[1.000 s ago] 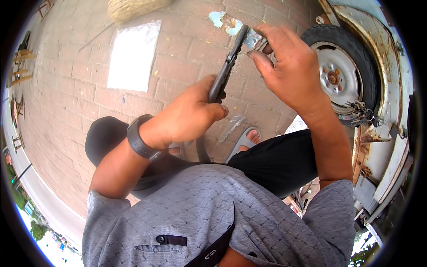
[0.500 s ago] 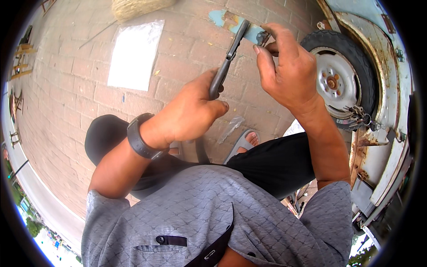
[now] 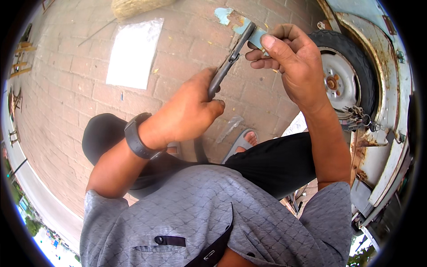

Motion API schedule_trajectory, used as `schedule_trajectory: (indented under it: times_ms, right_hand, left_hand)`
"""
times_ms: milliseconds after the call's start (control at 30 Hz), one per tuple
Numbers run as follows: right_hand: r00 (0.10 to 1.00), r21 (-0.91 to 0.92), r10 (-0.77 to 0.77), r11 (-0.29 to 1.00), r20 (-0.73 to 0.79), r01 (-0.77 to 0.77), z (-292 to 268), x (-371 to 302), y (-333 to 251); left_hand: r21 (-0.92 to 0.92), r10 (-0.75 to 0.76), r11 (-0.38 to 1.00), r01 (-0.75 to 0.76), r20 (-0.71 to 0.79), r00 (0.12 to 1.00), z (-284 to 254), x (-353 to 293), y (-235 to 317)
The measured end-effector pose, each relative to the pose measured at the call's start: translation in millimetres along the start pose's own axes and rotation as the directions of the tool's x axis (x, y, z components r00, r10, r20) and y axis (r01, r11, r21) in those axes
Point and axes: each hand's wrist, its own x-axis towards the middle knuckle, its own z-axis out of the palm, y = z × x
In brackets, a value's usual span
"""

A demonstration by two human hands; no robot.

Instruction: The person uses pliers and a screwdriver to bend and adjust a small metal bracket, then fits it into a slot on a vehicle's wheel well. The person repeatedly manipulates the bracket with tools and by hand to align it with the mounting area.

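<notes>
Dark metal pliers (image 3: pixel 233 57) are in my left hand (image 3: pixel 182 107), the fingers wrapped round the handles. The jaws cross a thin strip (image 3: pixel 237 22) of light-blue painted metal, its paint chipped to rusty brown. Beyond the jaws, the strip's far left end sticks out, ragged-looking. At the opposite end my right hand (image 3: pixel 296 62) pinches it, the thumb lying on top and the other fingers curled beneath. Part of that end is hidden by the thumb. Both hands are raised in front of me, above the brick paving.
A white sheet in clear plastic (image 3: pixel 133 58) lies on the brick paving (image 3: pixel 84 84). A rusty vehicle wheel (image 3: pixel 333 82) and a key bunch (image 3: pixel 356 115) are at the right. A tan bundle (image 3: pixel 138 6) sits at the top, and a scrap of clear plastic (image 3: pixel 230 128) near my sandals.
My right hand has turned and shifted its hold, bringing the thumb onto the strip's upper face. The pliers and strip have moved slightly to the right.
</notes>
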Motion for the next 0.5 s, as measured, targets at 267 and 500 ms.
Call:
schedule_trajectory:
  times_ms: [267,500]
  right_hand:
    - [0.979,-0.138,0.190,0.974,0.077,-0.179,-6.0,-3.1,-5.6]
    - [0.982,-0.028,0.135,0.991,0.131,-0.132,-11.3,-3.6,6.0]
  left_hand:
    - [0.263,0.154,0.956,-0.129,-0.078,0.985,6.9,-1.6,-12.5]
    - [0.366,0.169,0.923,-0.118,-0.110,0.979,7.1,-3.3,-4.5]
